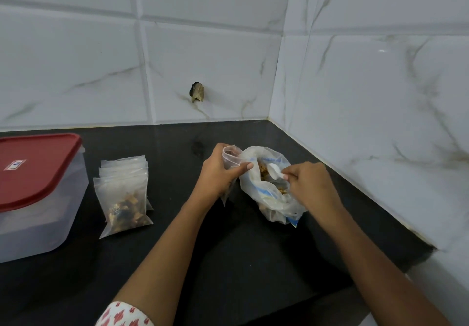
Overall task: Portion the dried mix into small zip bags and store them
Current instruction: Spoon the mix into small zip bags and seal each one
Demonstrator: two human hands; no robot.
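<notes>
My left hand [218, 173] grips a small clear zip bag [230, 158] upright with its mouth held open, right beside the big bag. The large translucent bag of dried mix [269, 193] sits open on the black counter, brown pieces showing inside. My right hand [309, 183] pinches the handle of a white plastic spoon [274, 171], whose bowl is inside the big bag's mouth. To the left lies a filled small zip bag [124, 206] on a stack of flat zip bags [127, 168].
A clear plastic box with a red lid [38, 173] stands shut at the left edge of the black counter [228, 249]. White tiled walls meet in a corner behind and to the right. A hole [197, 92] shows in the back tile.
</notes>
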